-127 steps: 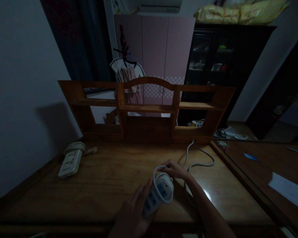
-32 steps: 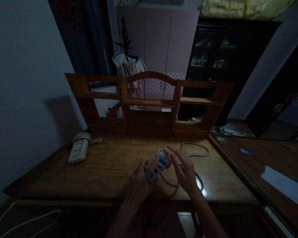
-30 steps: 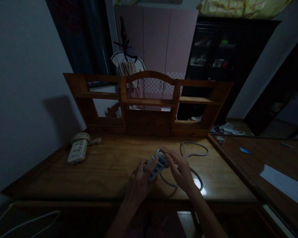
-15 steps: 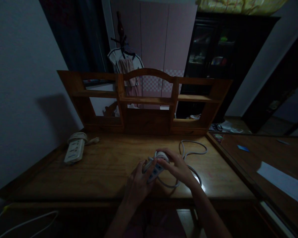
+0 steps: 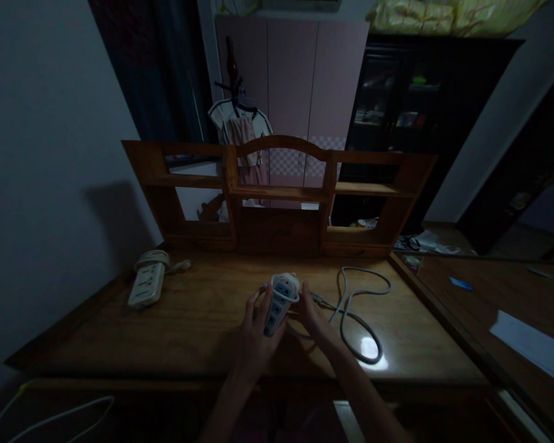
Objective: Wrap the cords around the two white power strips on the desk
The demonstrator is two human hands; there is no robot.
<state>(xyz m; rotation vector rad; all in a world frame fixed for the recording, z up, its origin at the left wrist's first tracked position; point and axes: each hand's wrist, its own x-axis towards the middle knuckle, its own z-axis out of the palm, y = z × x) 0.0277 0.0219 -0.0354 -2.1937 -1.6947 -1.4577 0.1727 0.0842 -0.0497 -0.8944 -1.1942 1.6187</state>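
My left hand (image 5: 256, 335) grips a white power strip (image 5: 273, 312) with blue sockets, tilted up above the wooden desk. White cord (image 5: 292, 284) is looped around the far end of the strip, and one turn crosses over its socket face. At the strip's right side is my right hand (image 5: 314, 319), its fingers closed on the cord and partly hidden behind the strip. From there the loose grey length of cord (image 5: 366, 269) trails in loops over the desk to the right.
A second white power strip (image 5: 146, 284) with its cord bundled lies at the desk's left, by the wall. A wooden shelf (image 5: 277, 194) runs along the back edge. On the brown surface to the right lie a paper sheet (image 5: 533, 347) and a blue card (image 5: 460, 283).
My right hand has come off the top of the coil to the strip's right side. The strip is turned more upright, its sockets facing me, with a cord turn across them. The view has shifted slightly.
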